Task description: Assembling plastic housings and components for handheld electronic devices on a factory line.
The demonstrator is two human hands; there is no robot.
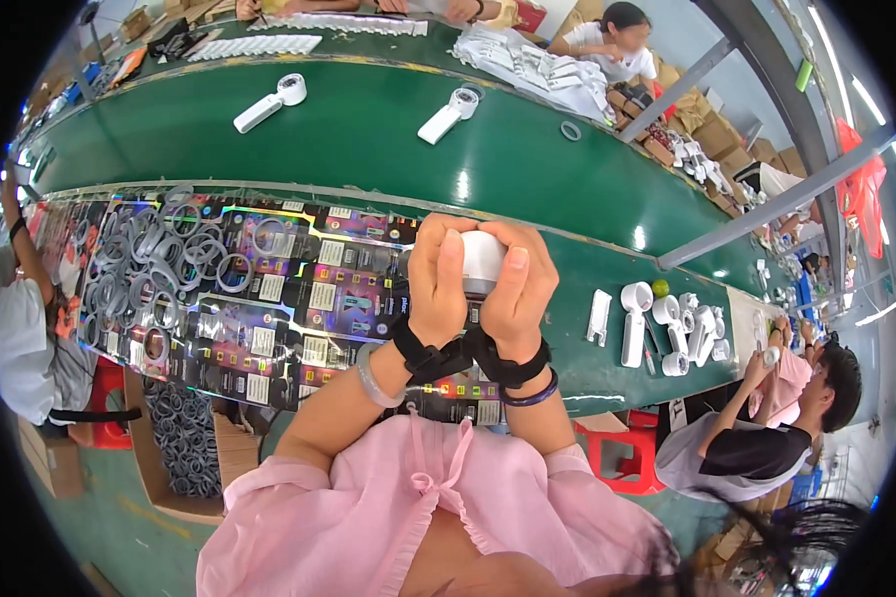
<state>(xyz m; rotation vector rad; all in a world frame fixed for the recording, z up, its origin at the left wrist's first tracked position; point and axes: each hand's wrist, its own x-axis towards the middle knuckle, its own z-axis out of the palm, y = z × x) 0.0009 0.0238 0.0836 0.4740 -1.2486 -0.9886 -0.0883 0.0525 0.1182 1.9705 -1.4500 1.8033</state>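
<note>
Over at the table's left end, grey rings (174, 261) are piled on glossy printed cards (299, 298). At the near edge, left hand (438, 279) and right hand (518, 289) both clench a small white round device (482, 261) between them, thumbs pressing its top. Toward the right end, white handheld parts (667, 323) lie clustered.

- A factory assembly line: a long green conveyor belt (348, 139) runs across the upper half of the frame, carrying white handheld devices (269, 102).
- Workers (617, 45) sit along both sides of it.
- Glossy printed packaging cards (299, 298) and grey rings (159, 259) cover the bench at centre left.
- Cardboard boxes (717, 134) stack at upper right.
</note>
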